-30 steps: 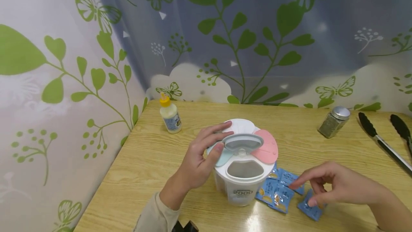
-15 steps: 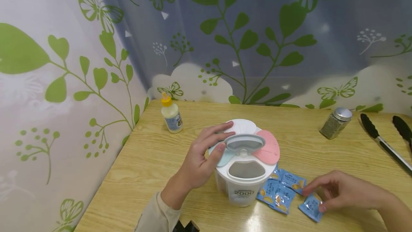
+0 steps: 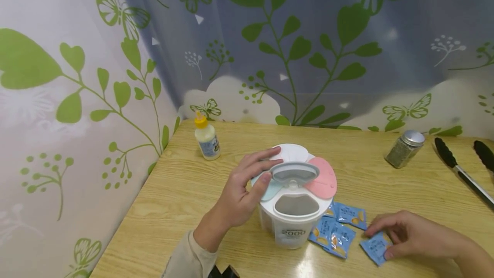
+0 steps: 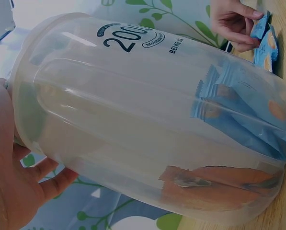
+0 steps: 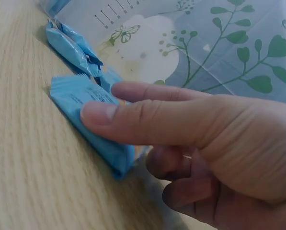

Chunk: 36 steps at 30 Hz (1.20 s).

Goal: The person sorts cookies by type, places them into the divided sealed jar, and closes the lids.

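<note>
My left hand grips the top of a storage container, its fingers across the lid and down the side. That clear container has a white lid with white, pink and light blue flaps; the grey front flap stands raised over an uncovered opening. Through the wall in the left wrist view show blue snack packets and an orange-brown packet. At the right, my right hand pinches one blue snack packet between thumb and index finger, low over the table.
Several more blue packets lie between the container and my right hand. A yellow-capped bottle stands at the back left. At the back right are a leaning jar of dried herbs and black-tipped tongs. Patterned curtains border the table.
My right hand has come down from above the packets and taken hold of the separate packet at the right. The left hand stays on the container; the view shifts slightly.
</note>
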Each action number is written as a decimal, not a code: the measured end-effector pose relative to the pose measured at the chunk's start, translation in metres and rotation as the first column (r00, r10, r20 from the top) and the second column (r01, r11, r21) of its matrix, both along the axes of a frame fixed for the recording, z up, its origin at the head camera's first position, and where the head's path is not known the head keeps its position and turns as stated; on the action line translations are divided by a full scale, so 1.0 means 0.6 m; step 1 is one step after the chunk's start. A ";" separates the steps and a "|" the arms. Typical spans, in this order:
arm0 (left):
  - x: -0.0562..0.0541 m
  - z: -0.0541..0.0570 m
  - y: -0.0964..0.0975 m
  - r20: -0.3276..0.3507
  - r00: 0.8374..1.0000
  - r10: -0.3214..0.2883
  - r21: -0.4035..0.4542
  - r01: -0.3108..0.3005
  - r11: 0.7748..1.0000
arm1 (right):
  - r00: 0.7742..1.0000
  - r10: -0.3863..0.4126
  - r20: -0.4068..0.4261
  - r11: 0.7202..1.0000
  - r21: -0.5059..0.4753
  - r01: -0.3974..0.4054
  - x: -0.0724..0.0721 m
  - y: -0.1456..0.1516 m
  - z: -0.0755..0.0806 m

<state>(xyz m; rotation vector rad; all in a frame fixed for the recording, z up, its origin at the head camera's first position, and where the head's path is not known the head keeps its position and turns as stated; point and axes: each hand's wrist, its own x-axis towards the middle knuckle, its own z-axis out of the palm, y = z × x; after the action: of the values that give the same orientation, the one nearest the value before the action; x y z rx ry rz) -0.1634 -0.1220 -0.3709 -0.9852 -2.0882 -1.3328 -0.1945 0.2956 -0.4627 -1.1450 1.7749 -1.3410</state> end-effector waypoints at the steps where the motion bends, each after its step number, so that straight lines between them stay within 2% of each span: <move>1: 0.000 0.000 0.000 0.000 1.000 0.000 0.001 0.000 1.000 | 1.000 -0.001 0.007 1.000 0.007 0.001 0.000 -0.001 0.001; 6: 0.000 -0.001 0.001 0.002 1.000 -0.001 0.008 0.001 1.000 | 0.999 -0.016 0.041 0.998 0.066 0.014 0.001 -0.002 0.009; 11: -0.001 -0.002 0.004 -0.007 1.000 -0.004 0.007 0.004 1.000 | 1.000 -0.004 0.023 0.997 0.081 0.002 -0.002 -0.003 0.012; 15: -0.001 -0.003 0.006 -0.012 1.000 -0.001 0.002 0.001 1.000 | 0.999 -0.022 -0.026 0.998 0.054 0.023 0.000 -0.003 0.008; 20: 0.000 -0.002 0.006 -0.008 1.000 0.004 -0.005 -0.004 1.000 | 0.991 -0.109 -0.076 0.994 -0.022 0.107 0.004 -0.006 0.008; 23: 0.001 -0.001 0.005 -0.004 1.000 0.004 -0.005 -0.004 1.000 | 0.982 -0.175 -0.069 0.984 -0.032 0.173 0.007 -0.009 0.016; 29: 0.002 0.001 0.002 0.004 1.000 0.008 0.000 -0.008 1.000 | 0.977 -0.210 0.032 0.977 -0.019 0.211 0.010 -0.021 0.042; 32: 0.002 0.002 0.001 0.004 1.000 0.010 0.001 -0.010 1.000 | 0.972 -0.228 0.055 0.973 -0.026 0.230 0.014 -0.029 0.053; 36: 0.002 0.002 0.001 0.008 1.000 0.010 0.001 -0.010 1.000 | 0.949 -0.315 -0.007 0.949 -0.020 0.314 0.022 -0.041 0.068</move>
<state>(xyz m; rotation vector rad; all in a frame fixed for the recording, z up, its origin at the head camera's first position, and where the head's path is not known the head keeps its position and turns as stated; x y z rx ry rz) -0.1620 -0.1213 -0.3700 -0.9689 -2.0951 -1.3352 -0.1810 0.2713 -0.4218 -0.9035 2.0196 -1.5370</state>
